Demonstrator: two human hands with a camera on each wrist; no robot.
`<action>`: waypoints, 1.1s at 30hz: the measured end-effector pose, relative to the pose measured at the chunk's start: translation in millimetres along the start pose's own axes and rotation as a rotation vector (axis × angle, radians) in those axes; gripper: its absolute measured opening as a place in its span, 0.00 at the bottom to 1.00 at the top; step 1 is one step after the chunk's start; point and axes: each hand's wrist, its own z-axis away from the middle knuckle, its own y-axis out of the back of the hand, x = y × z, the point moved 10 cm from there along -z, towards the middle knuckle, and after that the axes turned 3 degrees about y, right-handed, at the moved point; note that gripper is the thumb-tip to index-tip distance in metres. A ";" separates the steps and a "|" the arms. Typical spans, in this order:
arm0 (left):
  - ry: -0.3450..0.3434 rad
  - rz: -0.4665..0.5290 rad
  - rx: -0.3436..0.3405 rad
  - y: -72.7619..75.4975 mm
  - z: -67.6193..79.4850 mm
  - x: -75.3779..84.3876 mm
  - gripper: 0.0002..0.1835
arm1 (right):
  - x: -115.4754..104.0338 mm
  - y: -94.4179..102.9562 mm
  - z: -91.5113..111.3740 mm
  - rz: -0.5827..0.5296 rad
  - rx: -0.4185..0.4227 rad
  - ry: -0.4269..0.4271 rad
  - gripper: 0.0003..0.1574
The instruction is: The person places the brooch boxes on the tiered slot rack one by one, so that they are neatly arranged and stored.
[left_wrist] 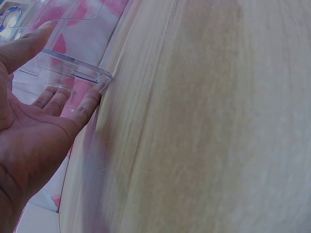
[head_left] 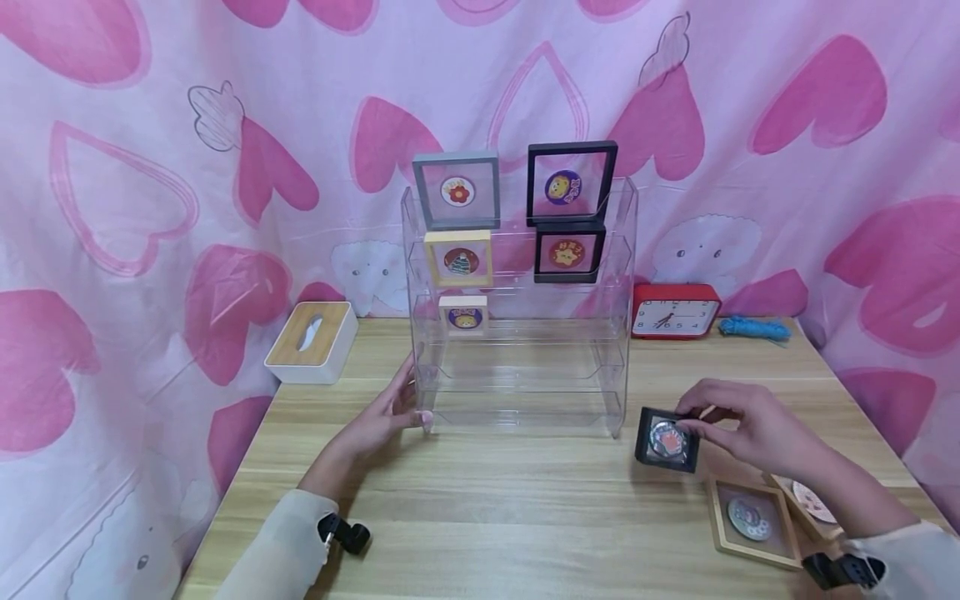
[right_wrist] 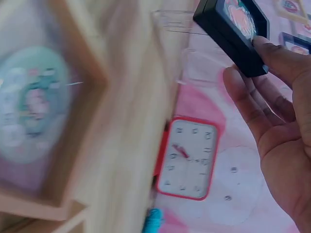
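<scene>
A small black display frame with a round badge inside is pinched between thumb and fingers of my right hand, above the table right of the stand. In the right wrist view, the same black frame is gripped at one edge. My left hand touches the lower left side of the clear tiered stand, its fingers nearly straight in the left wrist view. On the stand are a grey frame, two black frames, one large and one smaller, a yellow frame and a small white frame.
Two wooden frames, one nearer and one partly under the right forearm, lie at the right. Behind stand a red clock and a blue cord bundle. A tissue box sits at the back left, before a pink curtain.
</scene>
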 end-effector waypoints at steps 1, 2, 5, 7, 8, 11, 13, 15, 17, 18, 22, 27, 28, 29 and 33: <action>0.001 0.001 0.000 0.1 0.0 -0.1 0.61 | -2.3 3.3 -4.5 0.007 0.016 0.015 0.33; 0.003 0.002 0.001 0.2 0.1 -0.2 0.61 | -5.0 6.7 -9.1 0.017 0.035 0.038 0.34; 0.004 0.008 0.001 0.0 0.7 -0.2 0.61 | -14.1 16.0 -23.3 0.033 0.084 0.096 0.36; 0.004 0.007 0.001 -0.2 1.1 -0.1 0.61 | -19.5 21.3 -33.0 0.043 0.114 0.123 0.38; 0.005 0.006 0.001 -0.3 1.3 -0.2 0.61 | -22.0 23.5 -37.6 0.053 0.126 0.130 0.38; 0.007 0.006 0.001 -0.5 1.9 -0.1 0.61 | -28.9 28.8 -51.6 0.080 0.163 0.141 0.37; 0.005 0.010 -0.001 -0.9 2.0 0.8 0.61 | -32.6 31.6 -61.3 0.097 0.185 0.147 0.34; -0.001 0.013 -0.005 -1.2 1.7 2.2 0.61 | -37.2 34.4 -70.8 0.119 0.212 0.161 0.32; -0.015 0.016 -0.009 -1.7 1.1 4.5 0.61 | -41.9 37.2 -80.5 0.133 0.240 0.181 0.31; -0.019 0.015 -0.010 -1.7 0.7 5.4 0.61 | -44.3 38.3 -85.2 0.135 0.252 0.189 0.31; -0.037 0.012 -0.014 -1.7 -1.0 8.5 0.61 | -51.9 41.1 -103.9 0.140 0.301 0.212 0.31; -0.041 -0.002 -0.015 -0.9 -2.1 8.4 0.61 | -51.5 43.3 -127.6 0.145 0.345 0.165 0.26; -0.040 -0.004 -0.014 -0.8 -2.2 8.0 0.61 | -50.7 43.4 -132.3 0.143 0.351 0.155 0.25; -0.039 -0.005 -0.011 -0.7 -2.2 7.6 0.61 | -50.1 43.1 -136.9 0.137 0.356 0.149 0.25; -0.031 -0.004 -0.009 -0.7 -1.8 5.4 0.61 | -46.3 37.8 -153.7 0.104 0.350 0.112 0.22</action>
